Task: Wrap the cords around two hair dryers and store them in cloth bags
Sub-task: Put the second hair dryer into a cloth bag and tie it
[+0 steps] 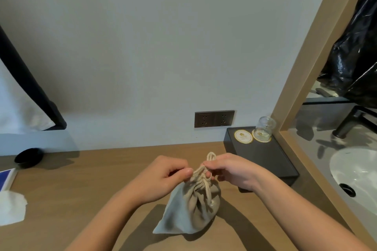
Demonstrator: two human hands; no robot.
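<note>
A beige cloth bag (189, 208) stands bulging on the wooden counter (91, 185), its mouth gathered tight by a cream drawstring (211, 157). My left hand (163, 177) pinches the gathered neck from the left. My right hand (232, 169) pinches the drawstring just above the neck, with a loop of cord sticking up past its fingers. What is inside the bag is hidden. No hair dryer or loose power cord shows.
A black tray (265, 161) at the right holds an upturned glass (264, 128) and a round coaster (243, 136). Wall sockets (214, 118) sit behind. A sink (355, 169) lies far right, a black round object (29, 158) and white tissue (12, 208) at the left.
</note>
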